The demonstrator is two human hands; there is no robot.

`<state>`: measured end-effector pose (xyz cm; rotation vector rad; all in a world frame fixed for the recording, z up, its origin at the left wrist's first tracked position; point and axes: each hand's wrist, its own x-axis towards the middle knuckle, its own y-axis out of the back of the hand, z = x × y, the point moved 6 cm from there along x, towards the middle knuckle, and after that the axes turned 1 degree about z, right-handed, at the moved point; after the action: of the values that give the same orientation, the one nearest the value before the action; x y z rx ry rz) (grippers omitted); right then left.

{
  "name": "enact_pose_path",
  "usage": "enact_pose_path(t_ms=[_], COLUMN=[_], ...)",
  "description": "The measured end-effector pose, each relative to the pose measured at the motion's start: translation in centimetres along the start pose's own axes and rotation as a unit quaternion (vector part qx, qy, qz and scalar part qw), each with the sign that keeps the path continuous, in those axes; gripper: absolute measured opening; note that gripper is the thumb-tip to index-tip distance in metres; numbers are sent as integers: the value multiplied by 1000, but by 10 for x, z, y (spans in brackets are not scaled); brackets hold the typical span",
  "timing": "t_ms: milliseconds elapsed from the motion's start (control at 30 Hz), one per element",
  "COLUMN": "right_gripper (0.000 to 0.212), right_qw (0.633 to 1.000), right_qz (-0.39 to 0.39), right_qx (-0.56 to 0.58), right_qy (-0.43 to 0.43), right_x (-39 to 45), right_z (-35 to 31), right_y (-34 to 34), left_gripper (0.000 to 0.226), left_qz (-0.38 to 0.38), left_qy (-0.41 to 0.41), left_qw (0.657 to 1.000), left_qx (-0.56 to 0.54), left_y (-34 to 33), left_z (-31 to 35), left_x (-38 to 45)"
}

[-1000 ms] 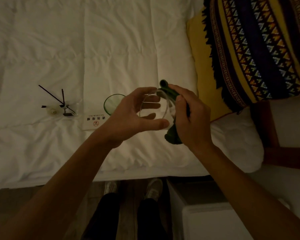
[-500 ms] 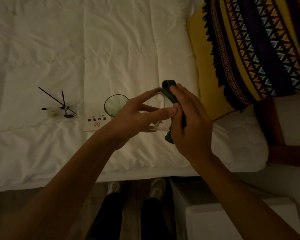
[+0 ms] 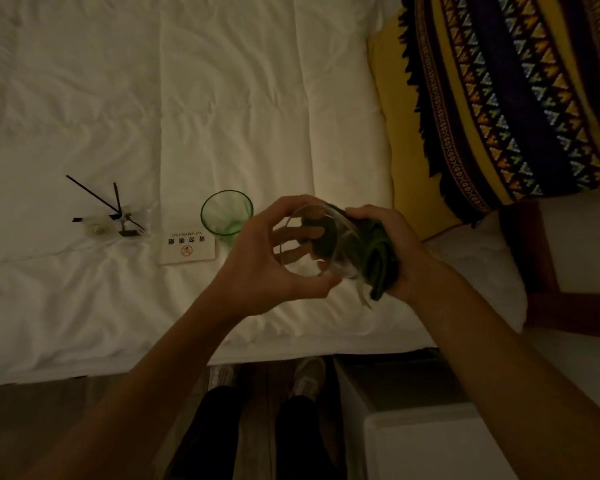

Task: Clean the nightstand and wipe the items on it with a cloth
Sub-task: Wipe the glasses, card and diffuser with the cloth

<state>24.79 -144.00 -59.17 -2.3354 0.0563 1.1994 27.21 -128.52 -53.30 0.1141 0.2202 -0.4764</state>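
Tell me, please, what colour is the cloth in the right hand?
Dark green cloth, seen in the head view.

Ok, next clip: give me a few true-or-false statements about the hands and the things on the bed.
1. The left hand grips a clear drinking glass. True.
2. The right hand holds a white paper towel. False: it grips a dark green folded cloth, pushed into the glass.
3. A green-tinted glass tumbler stands on the white quilted duvet. True.
4. The white no-smoking card lies right of the tumbler. False: it lies to its left.
5. The small reed diffuser with black sticks sits left of the card. True.
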Motion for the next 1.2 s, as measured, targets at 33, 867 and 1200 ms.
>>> enact_pose_path(t_ms=[33,867,1200], right_gripper=[35,32,35], right_qw=[999,811,816], right_qz=[4,320,263], right_qx=[40,-249,-353], right_qy=[16,421,375], right_x=[2,-43,-14], right_z=[4,-20,2], right_y=[-1,9,13], left_gripper=[76,98,108], left_qz=[20,141,102], left_qy=[2,33,71], left_qw=[1000,963,947], left_qx=[-12,229,295], left_y=[2,-5,-15], left_z=[-5,-51,-98], left_x=[-1,47,74])
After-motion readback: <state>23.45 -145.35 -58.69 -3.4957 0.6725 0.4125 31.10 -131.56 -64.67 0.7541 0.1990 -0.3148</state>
